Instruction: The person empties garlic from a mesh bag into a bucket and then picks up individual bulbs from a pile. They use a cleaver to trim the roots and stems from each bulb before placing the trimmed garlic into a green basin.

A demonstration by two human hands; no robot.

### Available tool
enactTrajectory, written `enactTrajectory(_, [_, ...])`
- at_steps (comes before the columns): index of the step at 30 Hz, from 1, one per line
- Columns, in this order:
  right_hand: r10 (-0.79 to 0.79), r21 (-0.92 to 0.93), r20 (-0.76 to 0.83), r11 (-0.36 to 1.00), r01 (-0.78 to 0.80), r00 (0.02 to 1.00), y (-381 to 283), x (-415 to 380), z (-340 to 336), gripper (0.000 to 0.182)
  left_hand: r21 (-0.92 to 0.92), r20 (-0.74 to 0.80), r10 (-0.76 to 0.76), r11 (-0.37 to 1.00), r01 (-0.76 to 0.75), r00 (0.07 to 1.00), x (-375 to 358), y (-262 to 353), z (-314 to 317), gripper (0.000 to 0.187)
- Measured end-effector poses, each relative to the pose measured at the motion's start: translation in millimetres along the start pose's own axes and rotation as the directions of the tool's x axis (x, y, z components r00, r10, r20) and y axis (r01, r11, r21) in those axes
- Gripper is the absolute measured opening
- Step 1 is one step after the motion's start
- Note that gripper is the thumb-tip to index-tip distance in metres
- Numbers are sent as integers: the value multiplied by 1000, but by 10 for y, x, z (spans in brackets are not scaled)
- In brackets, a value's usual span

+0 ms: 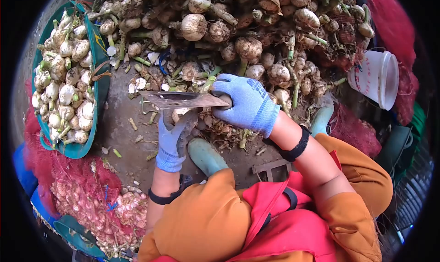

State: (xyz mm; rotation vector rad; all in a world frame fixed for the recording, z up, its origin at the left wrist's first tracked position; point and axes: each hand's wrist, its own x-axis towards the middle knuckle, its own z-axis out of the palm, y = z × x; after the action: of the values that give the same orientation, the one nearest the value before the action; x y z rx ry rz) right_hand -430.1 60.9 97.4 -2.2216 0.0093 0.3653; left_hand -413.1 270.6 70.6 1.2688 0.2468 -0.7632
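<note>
My right hand [247, 101], in a blue knit glove, is wrapped round the handle of a cleaver [176, 100]. Its wide, dirty blade points left and lies level above my other hand. Below the blade, my left hand [172, 140], gloved in the same blue with soiled fingers, is closed round a garlic bulb [180, 114]. The blade covers the bulb's upper part and some fingertips. Ahead of both hands rises a large heap of garlic bulbs [193, 27] with soil, roots and cut stalks on them.
A green tub [95, 55] full of trimmed garlic stands at left. Red net sacks [68, 179] with garlic lie below it. A white bucket [376, 78] lies tilted at right. Stalk scraps litter the floor [123, 129] between my boots [205, 155] and the heap.
</note>
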Motion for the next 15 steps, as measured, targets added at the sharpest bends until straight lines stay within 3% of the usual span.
enactTrajectory(1, [54, -154, 62, 987, -44, 997, 70, 2, -42, 25, 140, 37, 88, 986, -93, 995, 0, -76, -99, 51])
enactTrajectory(2, [253, -235, 112, 946, -222, 961, 247, 18, -35, 25, 132, 6, 164, 978, -163, 986, -33, 63, -83, 52])
enactTrajectory(3, [294, -311, 39, 912, -268, 955, 421, -26, -48, 26, 127, -27, 243, 963, -237, 970, -51, 253, -92, 53])
enactTrajectory(4, [268, -304, -11, 917, -259, 963, 406, -91, -148, 25, -321, 87, 305, 910, -263, 948, -44, 590, -88, 58])
enactTrajectory(5, [249, -298, -45, 921, -251, 968, 380, -179, -211, 25, -707, 155, 394, 685, -177, 906, -61, 814, -149, 64])
enactTrajectory(7, [-45, -483, -146, 875, -31, 988, 318, -284, -185, 25, -860, 309, 422, 507, 61, 852, -124, 917, -695, 68])
enactTrajectory(8, [-24, -532, -137, 845, -53, 990, 303, -245, -137, 24, -857, 320, 434, 511, 62, 842, -82, 912, -627, 68])
enactTrajectory(10, [-23, -587, -183, 805, -91, 983, 361, -110, 23, 26, -743, 24, 395, 621, -248, 918, 73, 778, -433, 68])
enactTrajectory(11, [32, -589, -176, 797, -131, 984, 322, -53, 40, 25, -706, 143, 336, 694, -142, 931, 182, 558, -406, 66])
enactTrajectory(12, [48, -469, -186, 873, -132, 981, 348, -36, 50, 25, -629, 139, 201, 774, -71, 970, 246, 343, -309, 62])
enactTrajectory(13, [72, -338, -187, 932, -133, 980, 382, -33, 73, 25, -549, 41, 76, 835, -41, 996, 256, 117, -118, 59])
enactTrajectory(14, [116, -322, -141, 934, -157, 983, 358, -40, 58, 29, -490, 33, -24, 871, 37, 999, 311, -150, -21, 55])
enactTrajectory(15, [121, -322, -136, 933, -159, 983, 360, -69, 100, 29, -471, 139, -63, 873, 122, 988, 340, -347, 24, 55])
